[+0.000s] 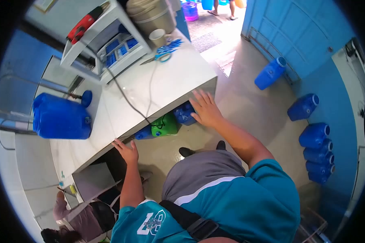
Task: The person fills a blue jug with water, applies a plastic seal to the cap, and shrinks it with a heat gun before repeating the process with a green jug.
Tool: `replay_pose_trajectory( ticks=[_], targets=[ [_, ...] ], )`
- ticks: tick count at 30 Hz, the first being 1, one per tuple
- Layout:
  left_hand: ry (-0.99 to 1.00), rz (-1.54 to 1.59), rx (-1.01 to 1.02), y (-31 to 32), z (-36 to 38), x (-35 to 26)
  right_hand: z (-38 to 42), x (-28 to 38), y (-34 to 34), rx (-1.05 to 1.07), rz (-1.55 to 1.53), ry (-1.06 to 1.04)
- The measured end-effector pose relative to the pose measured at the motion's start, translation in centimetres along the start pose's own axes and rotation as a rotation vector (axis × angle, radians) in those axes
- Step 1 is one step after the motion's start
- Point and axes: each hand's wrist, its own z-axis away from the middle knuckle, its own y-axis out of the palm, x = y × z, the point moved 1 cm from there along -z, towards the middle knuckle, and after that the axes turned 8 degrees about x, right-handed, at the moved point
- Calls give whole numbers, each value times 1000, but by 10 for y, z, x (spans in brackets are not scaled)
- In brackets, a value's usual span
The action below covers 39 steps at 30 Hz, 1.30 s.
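Observation:
My left hand has its fingers stretched out, with the fingertips right at the front edge of the white counter. Farther along, my right hand is spread wide and overlaps the counter's end in this view. Neither hand holds anything. Below the counter, between the hands, stand a green jug and a dark blue jug, with another blue jug partly hidden. A large blue water container lies on the counter to the left, near a blue cap.
A white shelf unit carries a red heat gun; its cord hangs over the counter edge. Scissors and a mug are nearby. Several blue jugs line the right wall by a blue door. Another person is at lower left.

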Motion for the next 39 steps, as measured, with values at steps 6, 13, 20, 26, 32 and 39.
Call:
replay_pose_trajectory(
  ticks=[6, 13, 20, 26, 32, 39],
  targets=[
    [-265, 111, 753, 79, 80, -33, 289, -161, 107, 846, -326, 725],
    [28, -19, 1321, 128, 71, -153, 529, -210, 59, 1006, -399, 1394],
    [448, 88, 1248, 201, 23, -364, 488, -292, 102, 717, -521, 1315],
    [369, 308, 1550, 290, 3, -534, 329, -375, 45, 547, -733, 1236],
    [503, 40, 1560, 342, -48, -663, 266, -486, -19, 510, -704, 1238],
    [499, 21, 1434, 350, -174, -741, 199, -645, -73, 342, -653, 1321]
  ],
)
